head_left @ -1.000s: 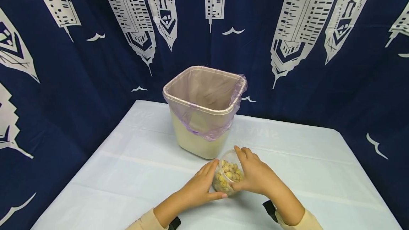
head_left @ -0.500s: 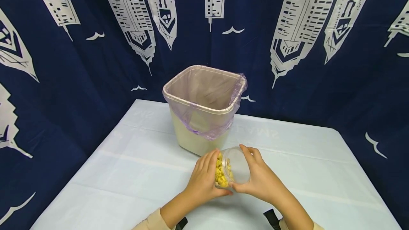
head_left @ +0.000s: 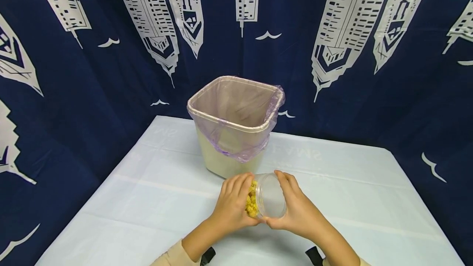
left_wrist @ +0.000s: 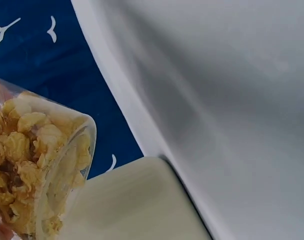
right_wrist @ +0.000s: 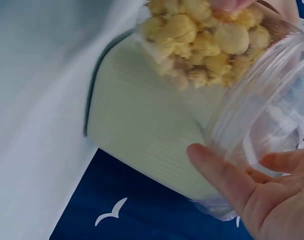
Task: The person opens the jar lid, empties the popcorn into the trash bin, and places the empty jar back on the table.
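A clear plastic jar (head_left: 263, 200) of yellow popcorn (head_left: 251, 205) lies tilted on its side between both hands, in front of the bin. My left hand (head_left: 232, 203) grips its base end, where the popcorn has settled. At the other end, my right hand (head_left: 300, 212) holds the clear, wide lid end, thumb below and fingers above. The right wrist view shows the ribbed ring (right_wrist: 262, 75) between the popcorn and the right hand's fingers. Up close in the left wrist view, popcorn pieces (left_wrist: 22, 145) press against the clear wall.
A cream bin (head_left: 221, 155) with a thin purple liner (head_left: 244, 149) folded over its rim stands just behind the jar. White cloth (head_left: 351, 200) covers the table. A dark blue curtain (head_left: 236, 52) with white building prints hangs behind.
The jar has turned from leaning upright onto its side, its lid end now facing right and the popcorn shifted left. Both hands have moved round with it, keeping their hold.
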Demonstrator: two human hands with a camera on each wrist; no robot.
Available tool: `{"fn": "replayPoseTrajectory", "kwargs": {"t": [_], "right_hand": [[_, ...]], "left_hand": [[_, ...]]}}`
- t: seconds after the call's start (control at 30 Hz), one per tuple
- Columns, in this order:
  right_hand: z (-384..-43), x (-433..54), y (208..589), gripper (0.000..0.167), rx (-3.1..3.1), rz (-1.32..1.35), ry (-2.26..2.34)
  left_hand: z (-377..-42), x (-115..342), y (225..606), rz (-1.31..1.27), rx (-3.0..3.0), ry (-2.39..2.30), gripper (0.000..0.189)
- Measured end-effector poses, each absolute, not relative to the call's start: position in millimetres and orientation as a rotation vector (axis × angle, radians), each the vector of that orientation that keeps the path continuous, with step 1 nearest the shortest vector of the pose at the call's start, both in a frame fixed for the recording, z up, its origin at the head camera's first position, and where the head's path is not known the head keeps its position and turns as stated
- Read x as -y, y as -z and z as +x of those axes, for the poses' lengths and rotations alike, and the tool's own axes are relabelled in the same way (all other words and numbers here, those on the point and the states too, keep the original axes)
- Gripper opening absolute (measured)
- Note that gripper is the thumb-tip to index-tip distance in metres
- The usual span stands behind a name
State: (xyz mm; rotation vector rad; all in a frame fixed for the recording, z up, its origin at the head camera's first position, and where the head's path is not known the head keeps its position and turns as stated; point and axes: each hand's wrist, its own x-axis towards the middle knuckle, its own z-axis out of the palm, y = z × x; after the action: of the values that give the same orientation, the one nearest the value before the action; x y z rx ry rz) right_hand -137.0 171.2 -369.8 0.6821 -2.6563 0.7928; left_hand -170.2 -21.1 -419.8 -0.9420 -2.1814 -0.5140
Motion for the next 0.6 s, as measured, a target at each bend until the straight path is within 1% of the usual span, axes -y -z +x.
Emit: {"fn": "replayPoseTrajectory", "kwargs": {"t": [0.33, 0.6], "right_hand": [[-143.0, -178.2, 378.2, 0.106, 2.541, 0.831, -0.78], [-143.3, -181.3, 381.6, 0.105, 2.515, 0.853, -0.76]], "left_hand": [[-170.8, 21.9, 414.3, -0.967, 2.142, 0.448, 0.103], [-166.5, 21.7, 408.5, -0.988, 2.199, 0.387, 0.099]]}}
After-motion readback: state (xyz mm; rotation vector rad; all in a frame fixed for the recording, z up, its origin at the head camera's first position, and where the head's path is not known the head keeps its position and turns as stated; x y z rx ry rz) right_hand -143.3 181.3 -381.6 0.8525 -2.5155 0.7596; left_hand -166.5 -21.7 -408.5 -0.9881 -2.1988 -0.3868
